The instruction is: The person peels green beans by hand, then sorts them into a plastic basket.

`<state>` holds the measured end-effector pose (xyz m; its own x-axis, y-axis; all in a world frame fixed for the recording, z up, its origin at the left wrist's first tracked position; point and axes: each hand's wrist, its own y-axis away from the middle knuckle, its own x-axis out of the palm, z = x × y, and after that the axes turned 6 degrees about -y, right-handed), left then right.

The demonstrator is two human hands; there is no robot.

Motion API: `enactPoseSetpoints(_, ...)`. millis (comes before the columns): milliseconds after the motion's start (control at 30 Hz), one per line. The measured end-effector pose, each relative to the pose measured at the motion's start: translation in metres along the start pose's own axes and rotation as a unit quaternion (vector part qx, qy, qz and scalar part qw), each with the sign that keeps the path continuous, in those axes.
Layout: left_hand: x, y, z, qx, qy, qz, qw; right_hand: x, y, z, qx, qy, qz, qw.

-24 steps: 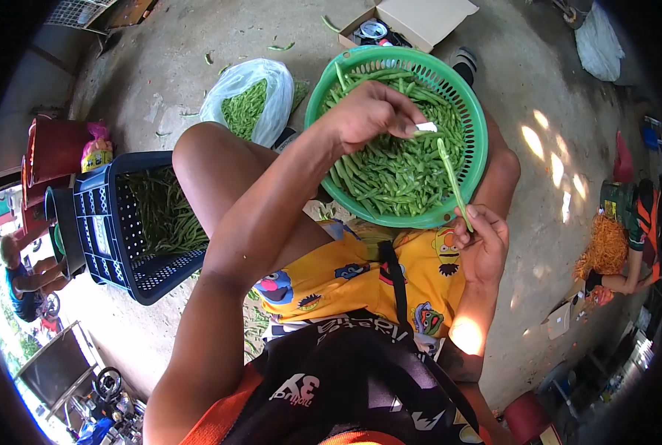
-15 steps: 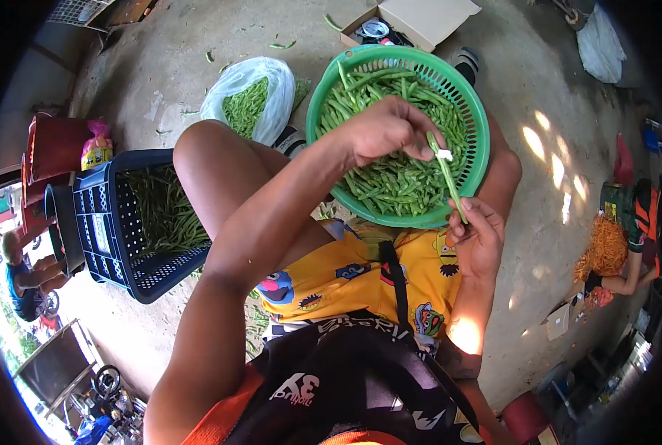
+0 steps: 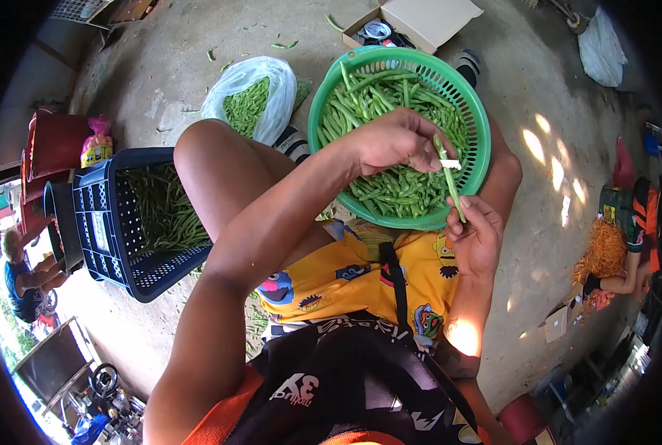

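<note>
Down the green bean [image 3: 453, 188] has slid the white tool [image 3: 450, 164], pinched in the left hand [image 3: 396, 143] as the right hand [image 3: 481, 243] clasps the bean's lower end by the green basket [image 3: 481, 133], where short pieces look finished and longer pods seem uncut

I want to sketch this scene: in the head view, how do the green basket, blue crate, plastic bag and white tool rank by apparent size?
Largest to smallest:
1. Green basket
2. Blue crate, partly behind a knee
3. Plastic bag
4. White tool
</note>
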<state>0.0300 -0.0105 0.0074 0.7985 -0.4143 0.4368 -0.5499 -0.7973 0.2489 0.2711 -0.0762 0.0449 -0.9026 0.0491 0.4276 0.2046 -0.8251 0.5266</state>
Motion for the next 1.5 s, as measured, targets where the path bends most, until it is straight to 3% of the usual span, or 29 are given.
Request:
enactPoseSetpoints(133, -0.016, 0.004, -0.006, -0.001, -0.005, -0.085, 0.996, -0.001, 0.001, 0.000, -0.003, 0.004, 0.010, 1.000)
enactPoseSetpoints(300, -0.015, 0.008, -0.006, -0.001, 0.042, -0.070, 0.997, -0.001, -0.001, -0.002, -0.009, -0.001, 0.001, 1.000)
enactPoseSetpoints(367, -0.002, 0.005, 0.000, -0.007, 0.065, -0.001, 0.998, 0.000, -0.005, -0.004, 0.006, -0.004, 0.015, 1.000)
enactPoseSetpoints(433, 0.002, 0.005, 0.001, -0.008, 0.040, 0.003, 0.999, 0.006, -0.006, -0.004, 0.006, -0.006, 0.011, 1.000)
enactPoseSetpoints(567, -0.011, 0.008, -0.006, -0.003, -0.002, -0.051, 0.999, 0.008, -0.002, 0.000, 0.004, 0.001, 0.019, 1.000)
enactPoseSetpoints(833, -0.031, 0.016, -0.013, 0.005, 0.036, -0.116, 0.993, 0.005, 0.001, 0.000, 0.002, -0.009, 0.029, 1.000)
enactPoseSetpoints(967, -0.007, 0.011, -0.008, -0.003, 0.077, -0.026, 0.997, 0.011, -0.004, -0.002, -0.001, -0.014, 0.000, 1.000)
enactPoseSetpoints(1033, 0.005, 0.004, 0.000, -0.005, 0.014, 0.011, 1.000, 0.015, -0.007, -0.004, 0.001, -0.018, 0.004, 1.000)
enactPoseSetpoints(1233, -0.022, 0.010, -0.010, 0.007, 0.033, -0.091, 0.995, 0.011, -0.003, -0.003, -0.005, -0.017, 0.017, 1.000)
enactPoseSetpoints(1367, -0.014, 0.010, -0.004, -0.005, 0.039, -0.037, 0.999, 0.011, -0.010, -0.009, 0.004, -0.018, 0.005, 1.000)
enactPoseSetpoints(1500, -0.001, 0.006, 0.001, 0.006, -0.055, -0.044, 0.997, 0.020, -0.010, -0.007, 0.011, -0.023, 0.008, 1.000)
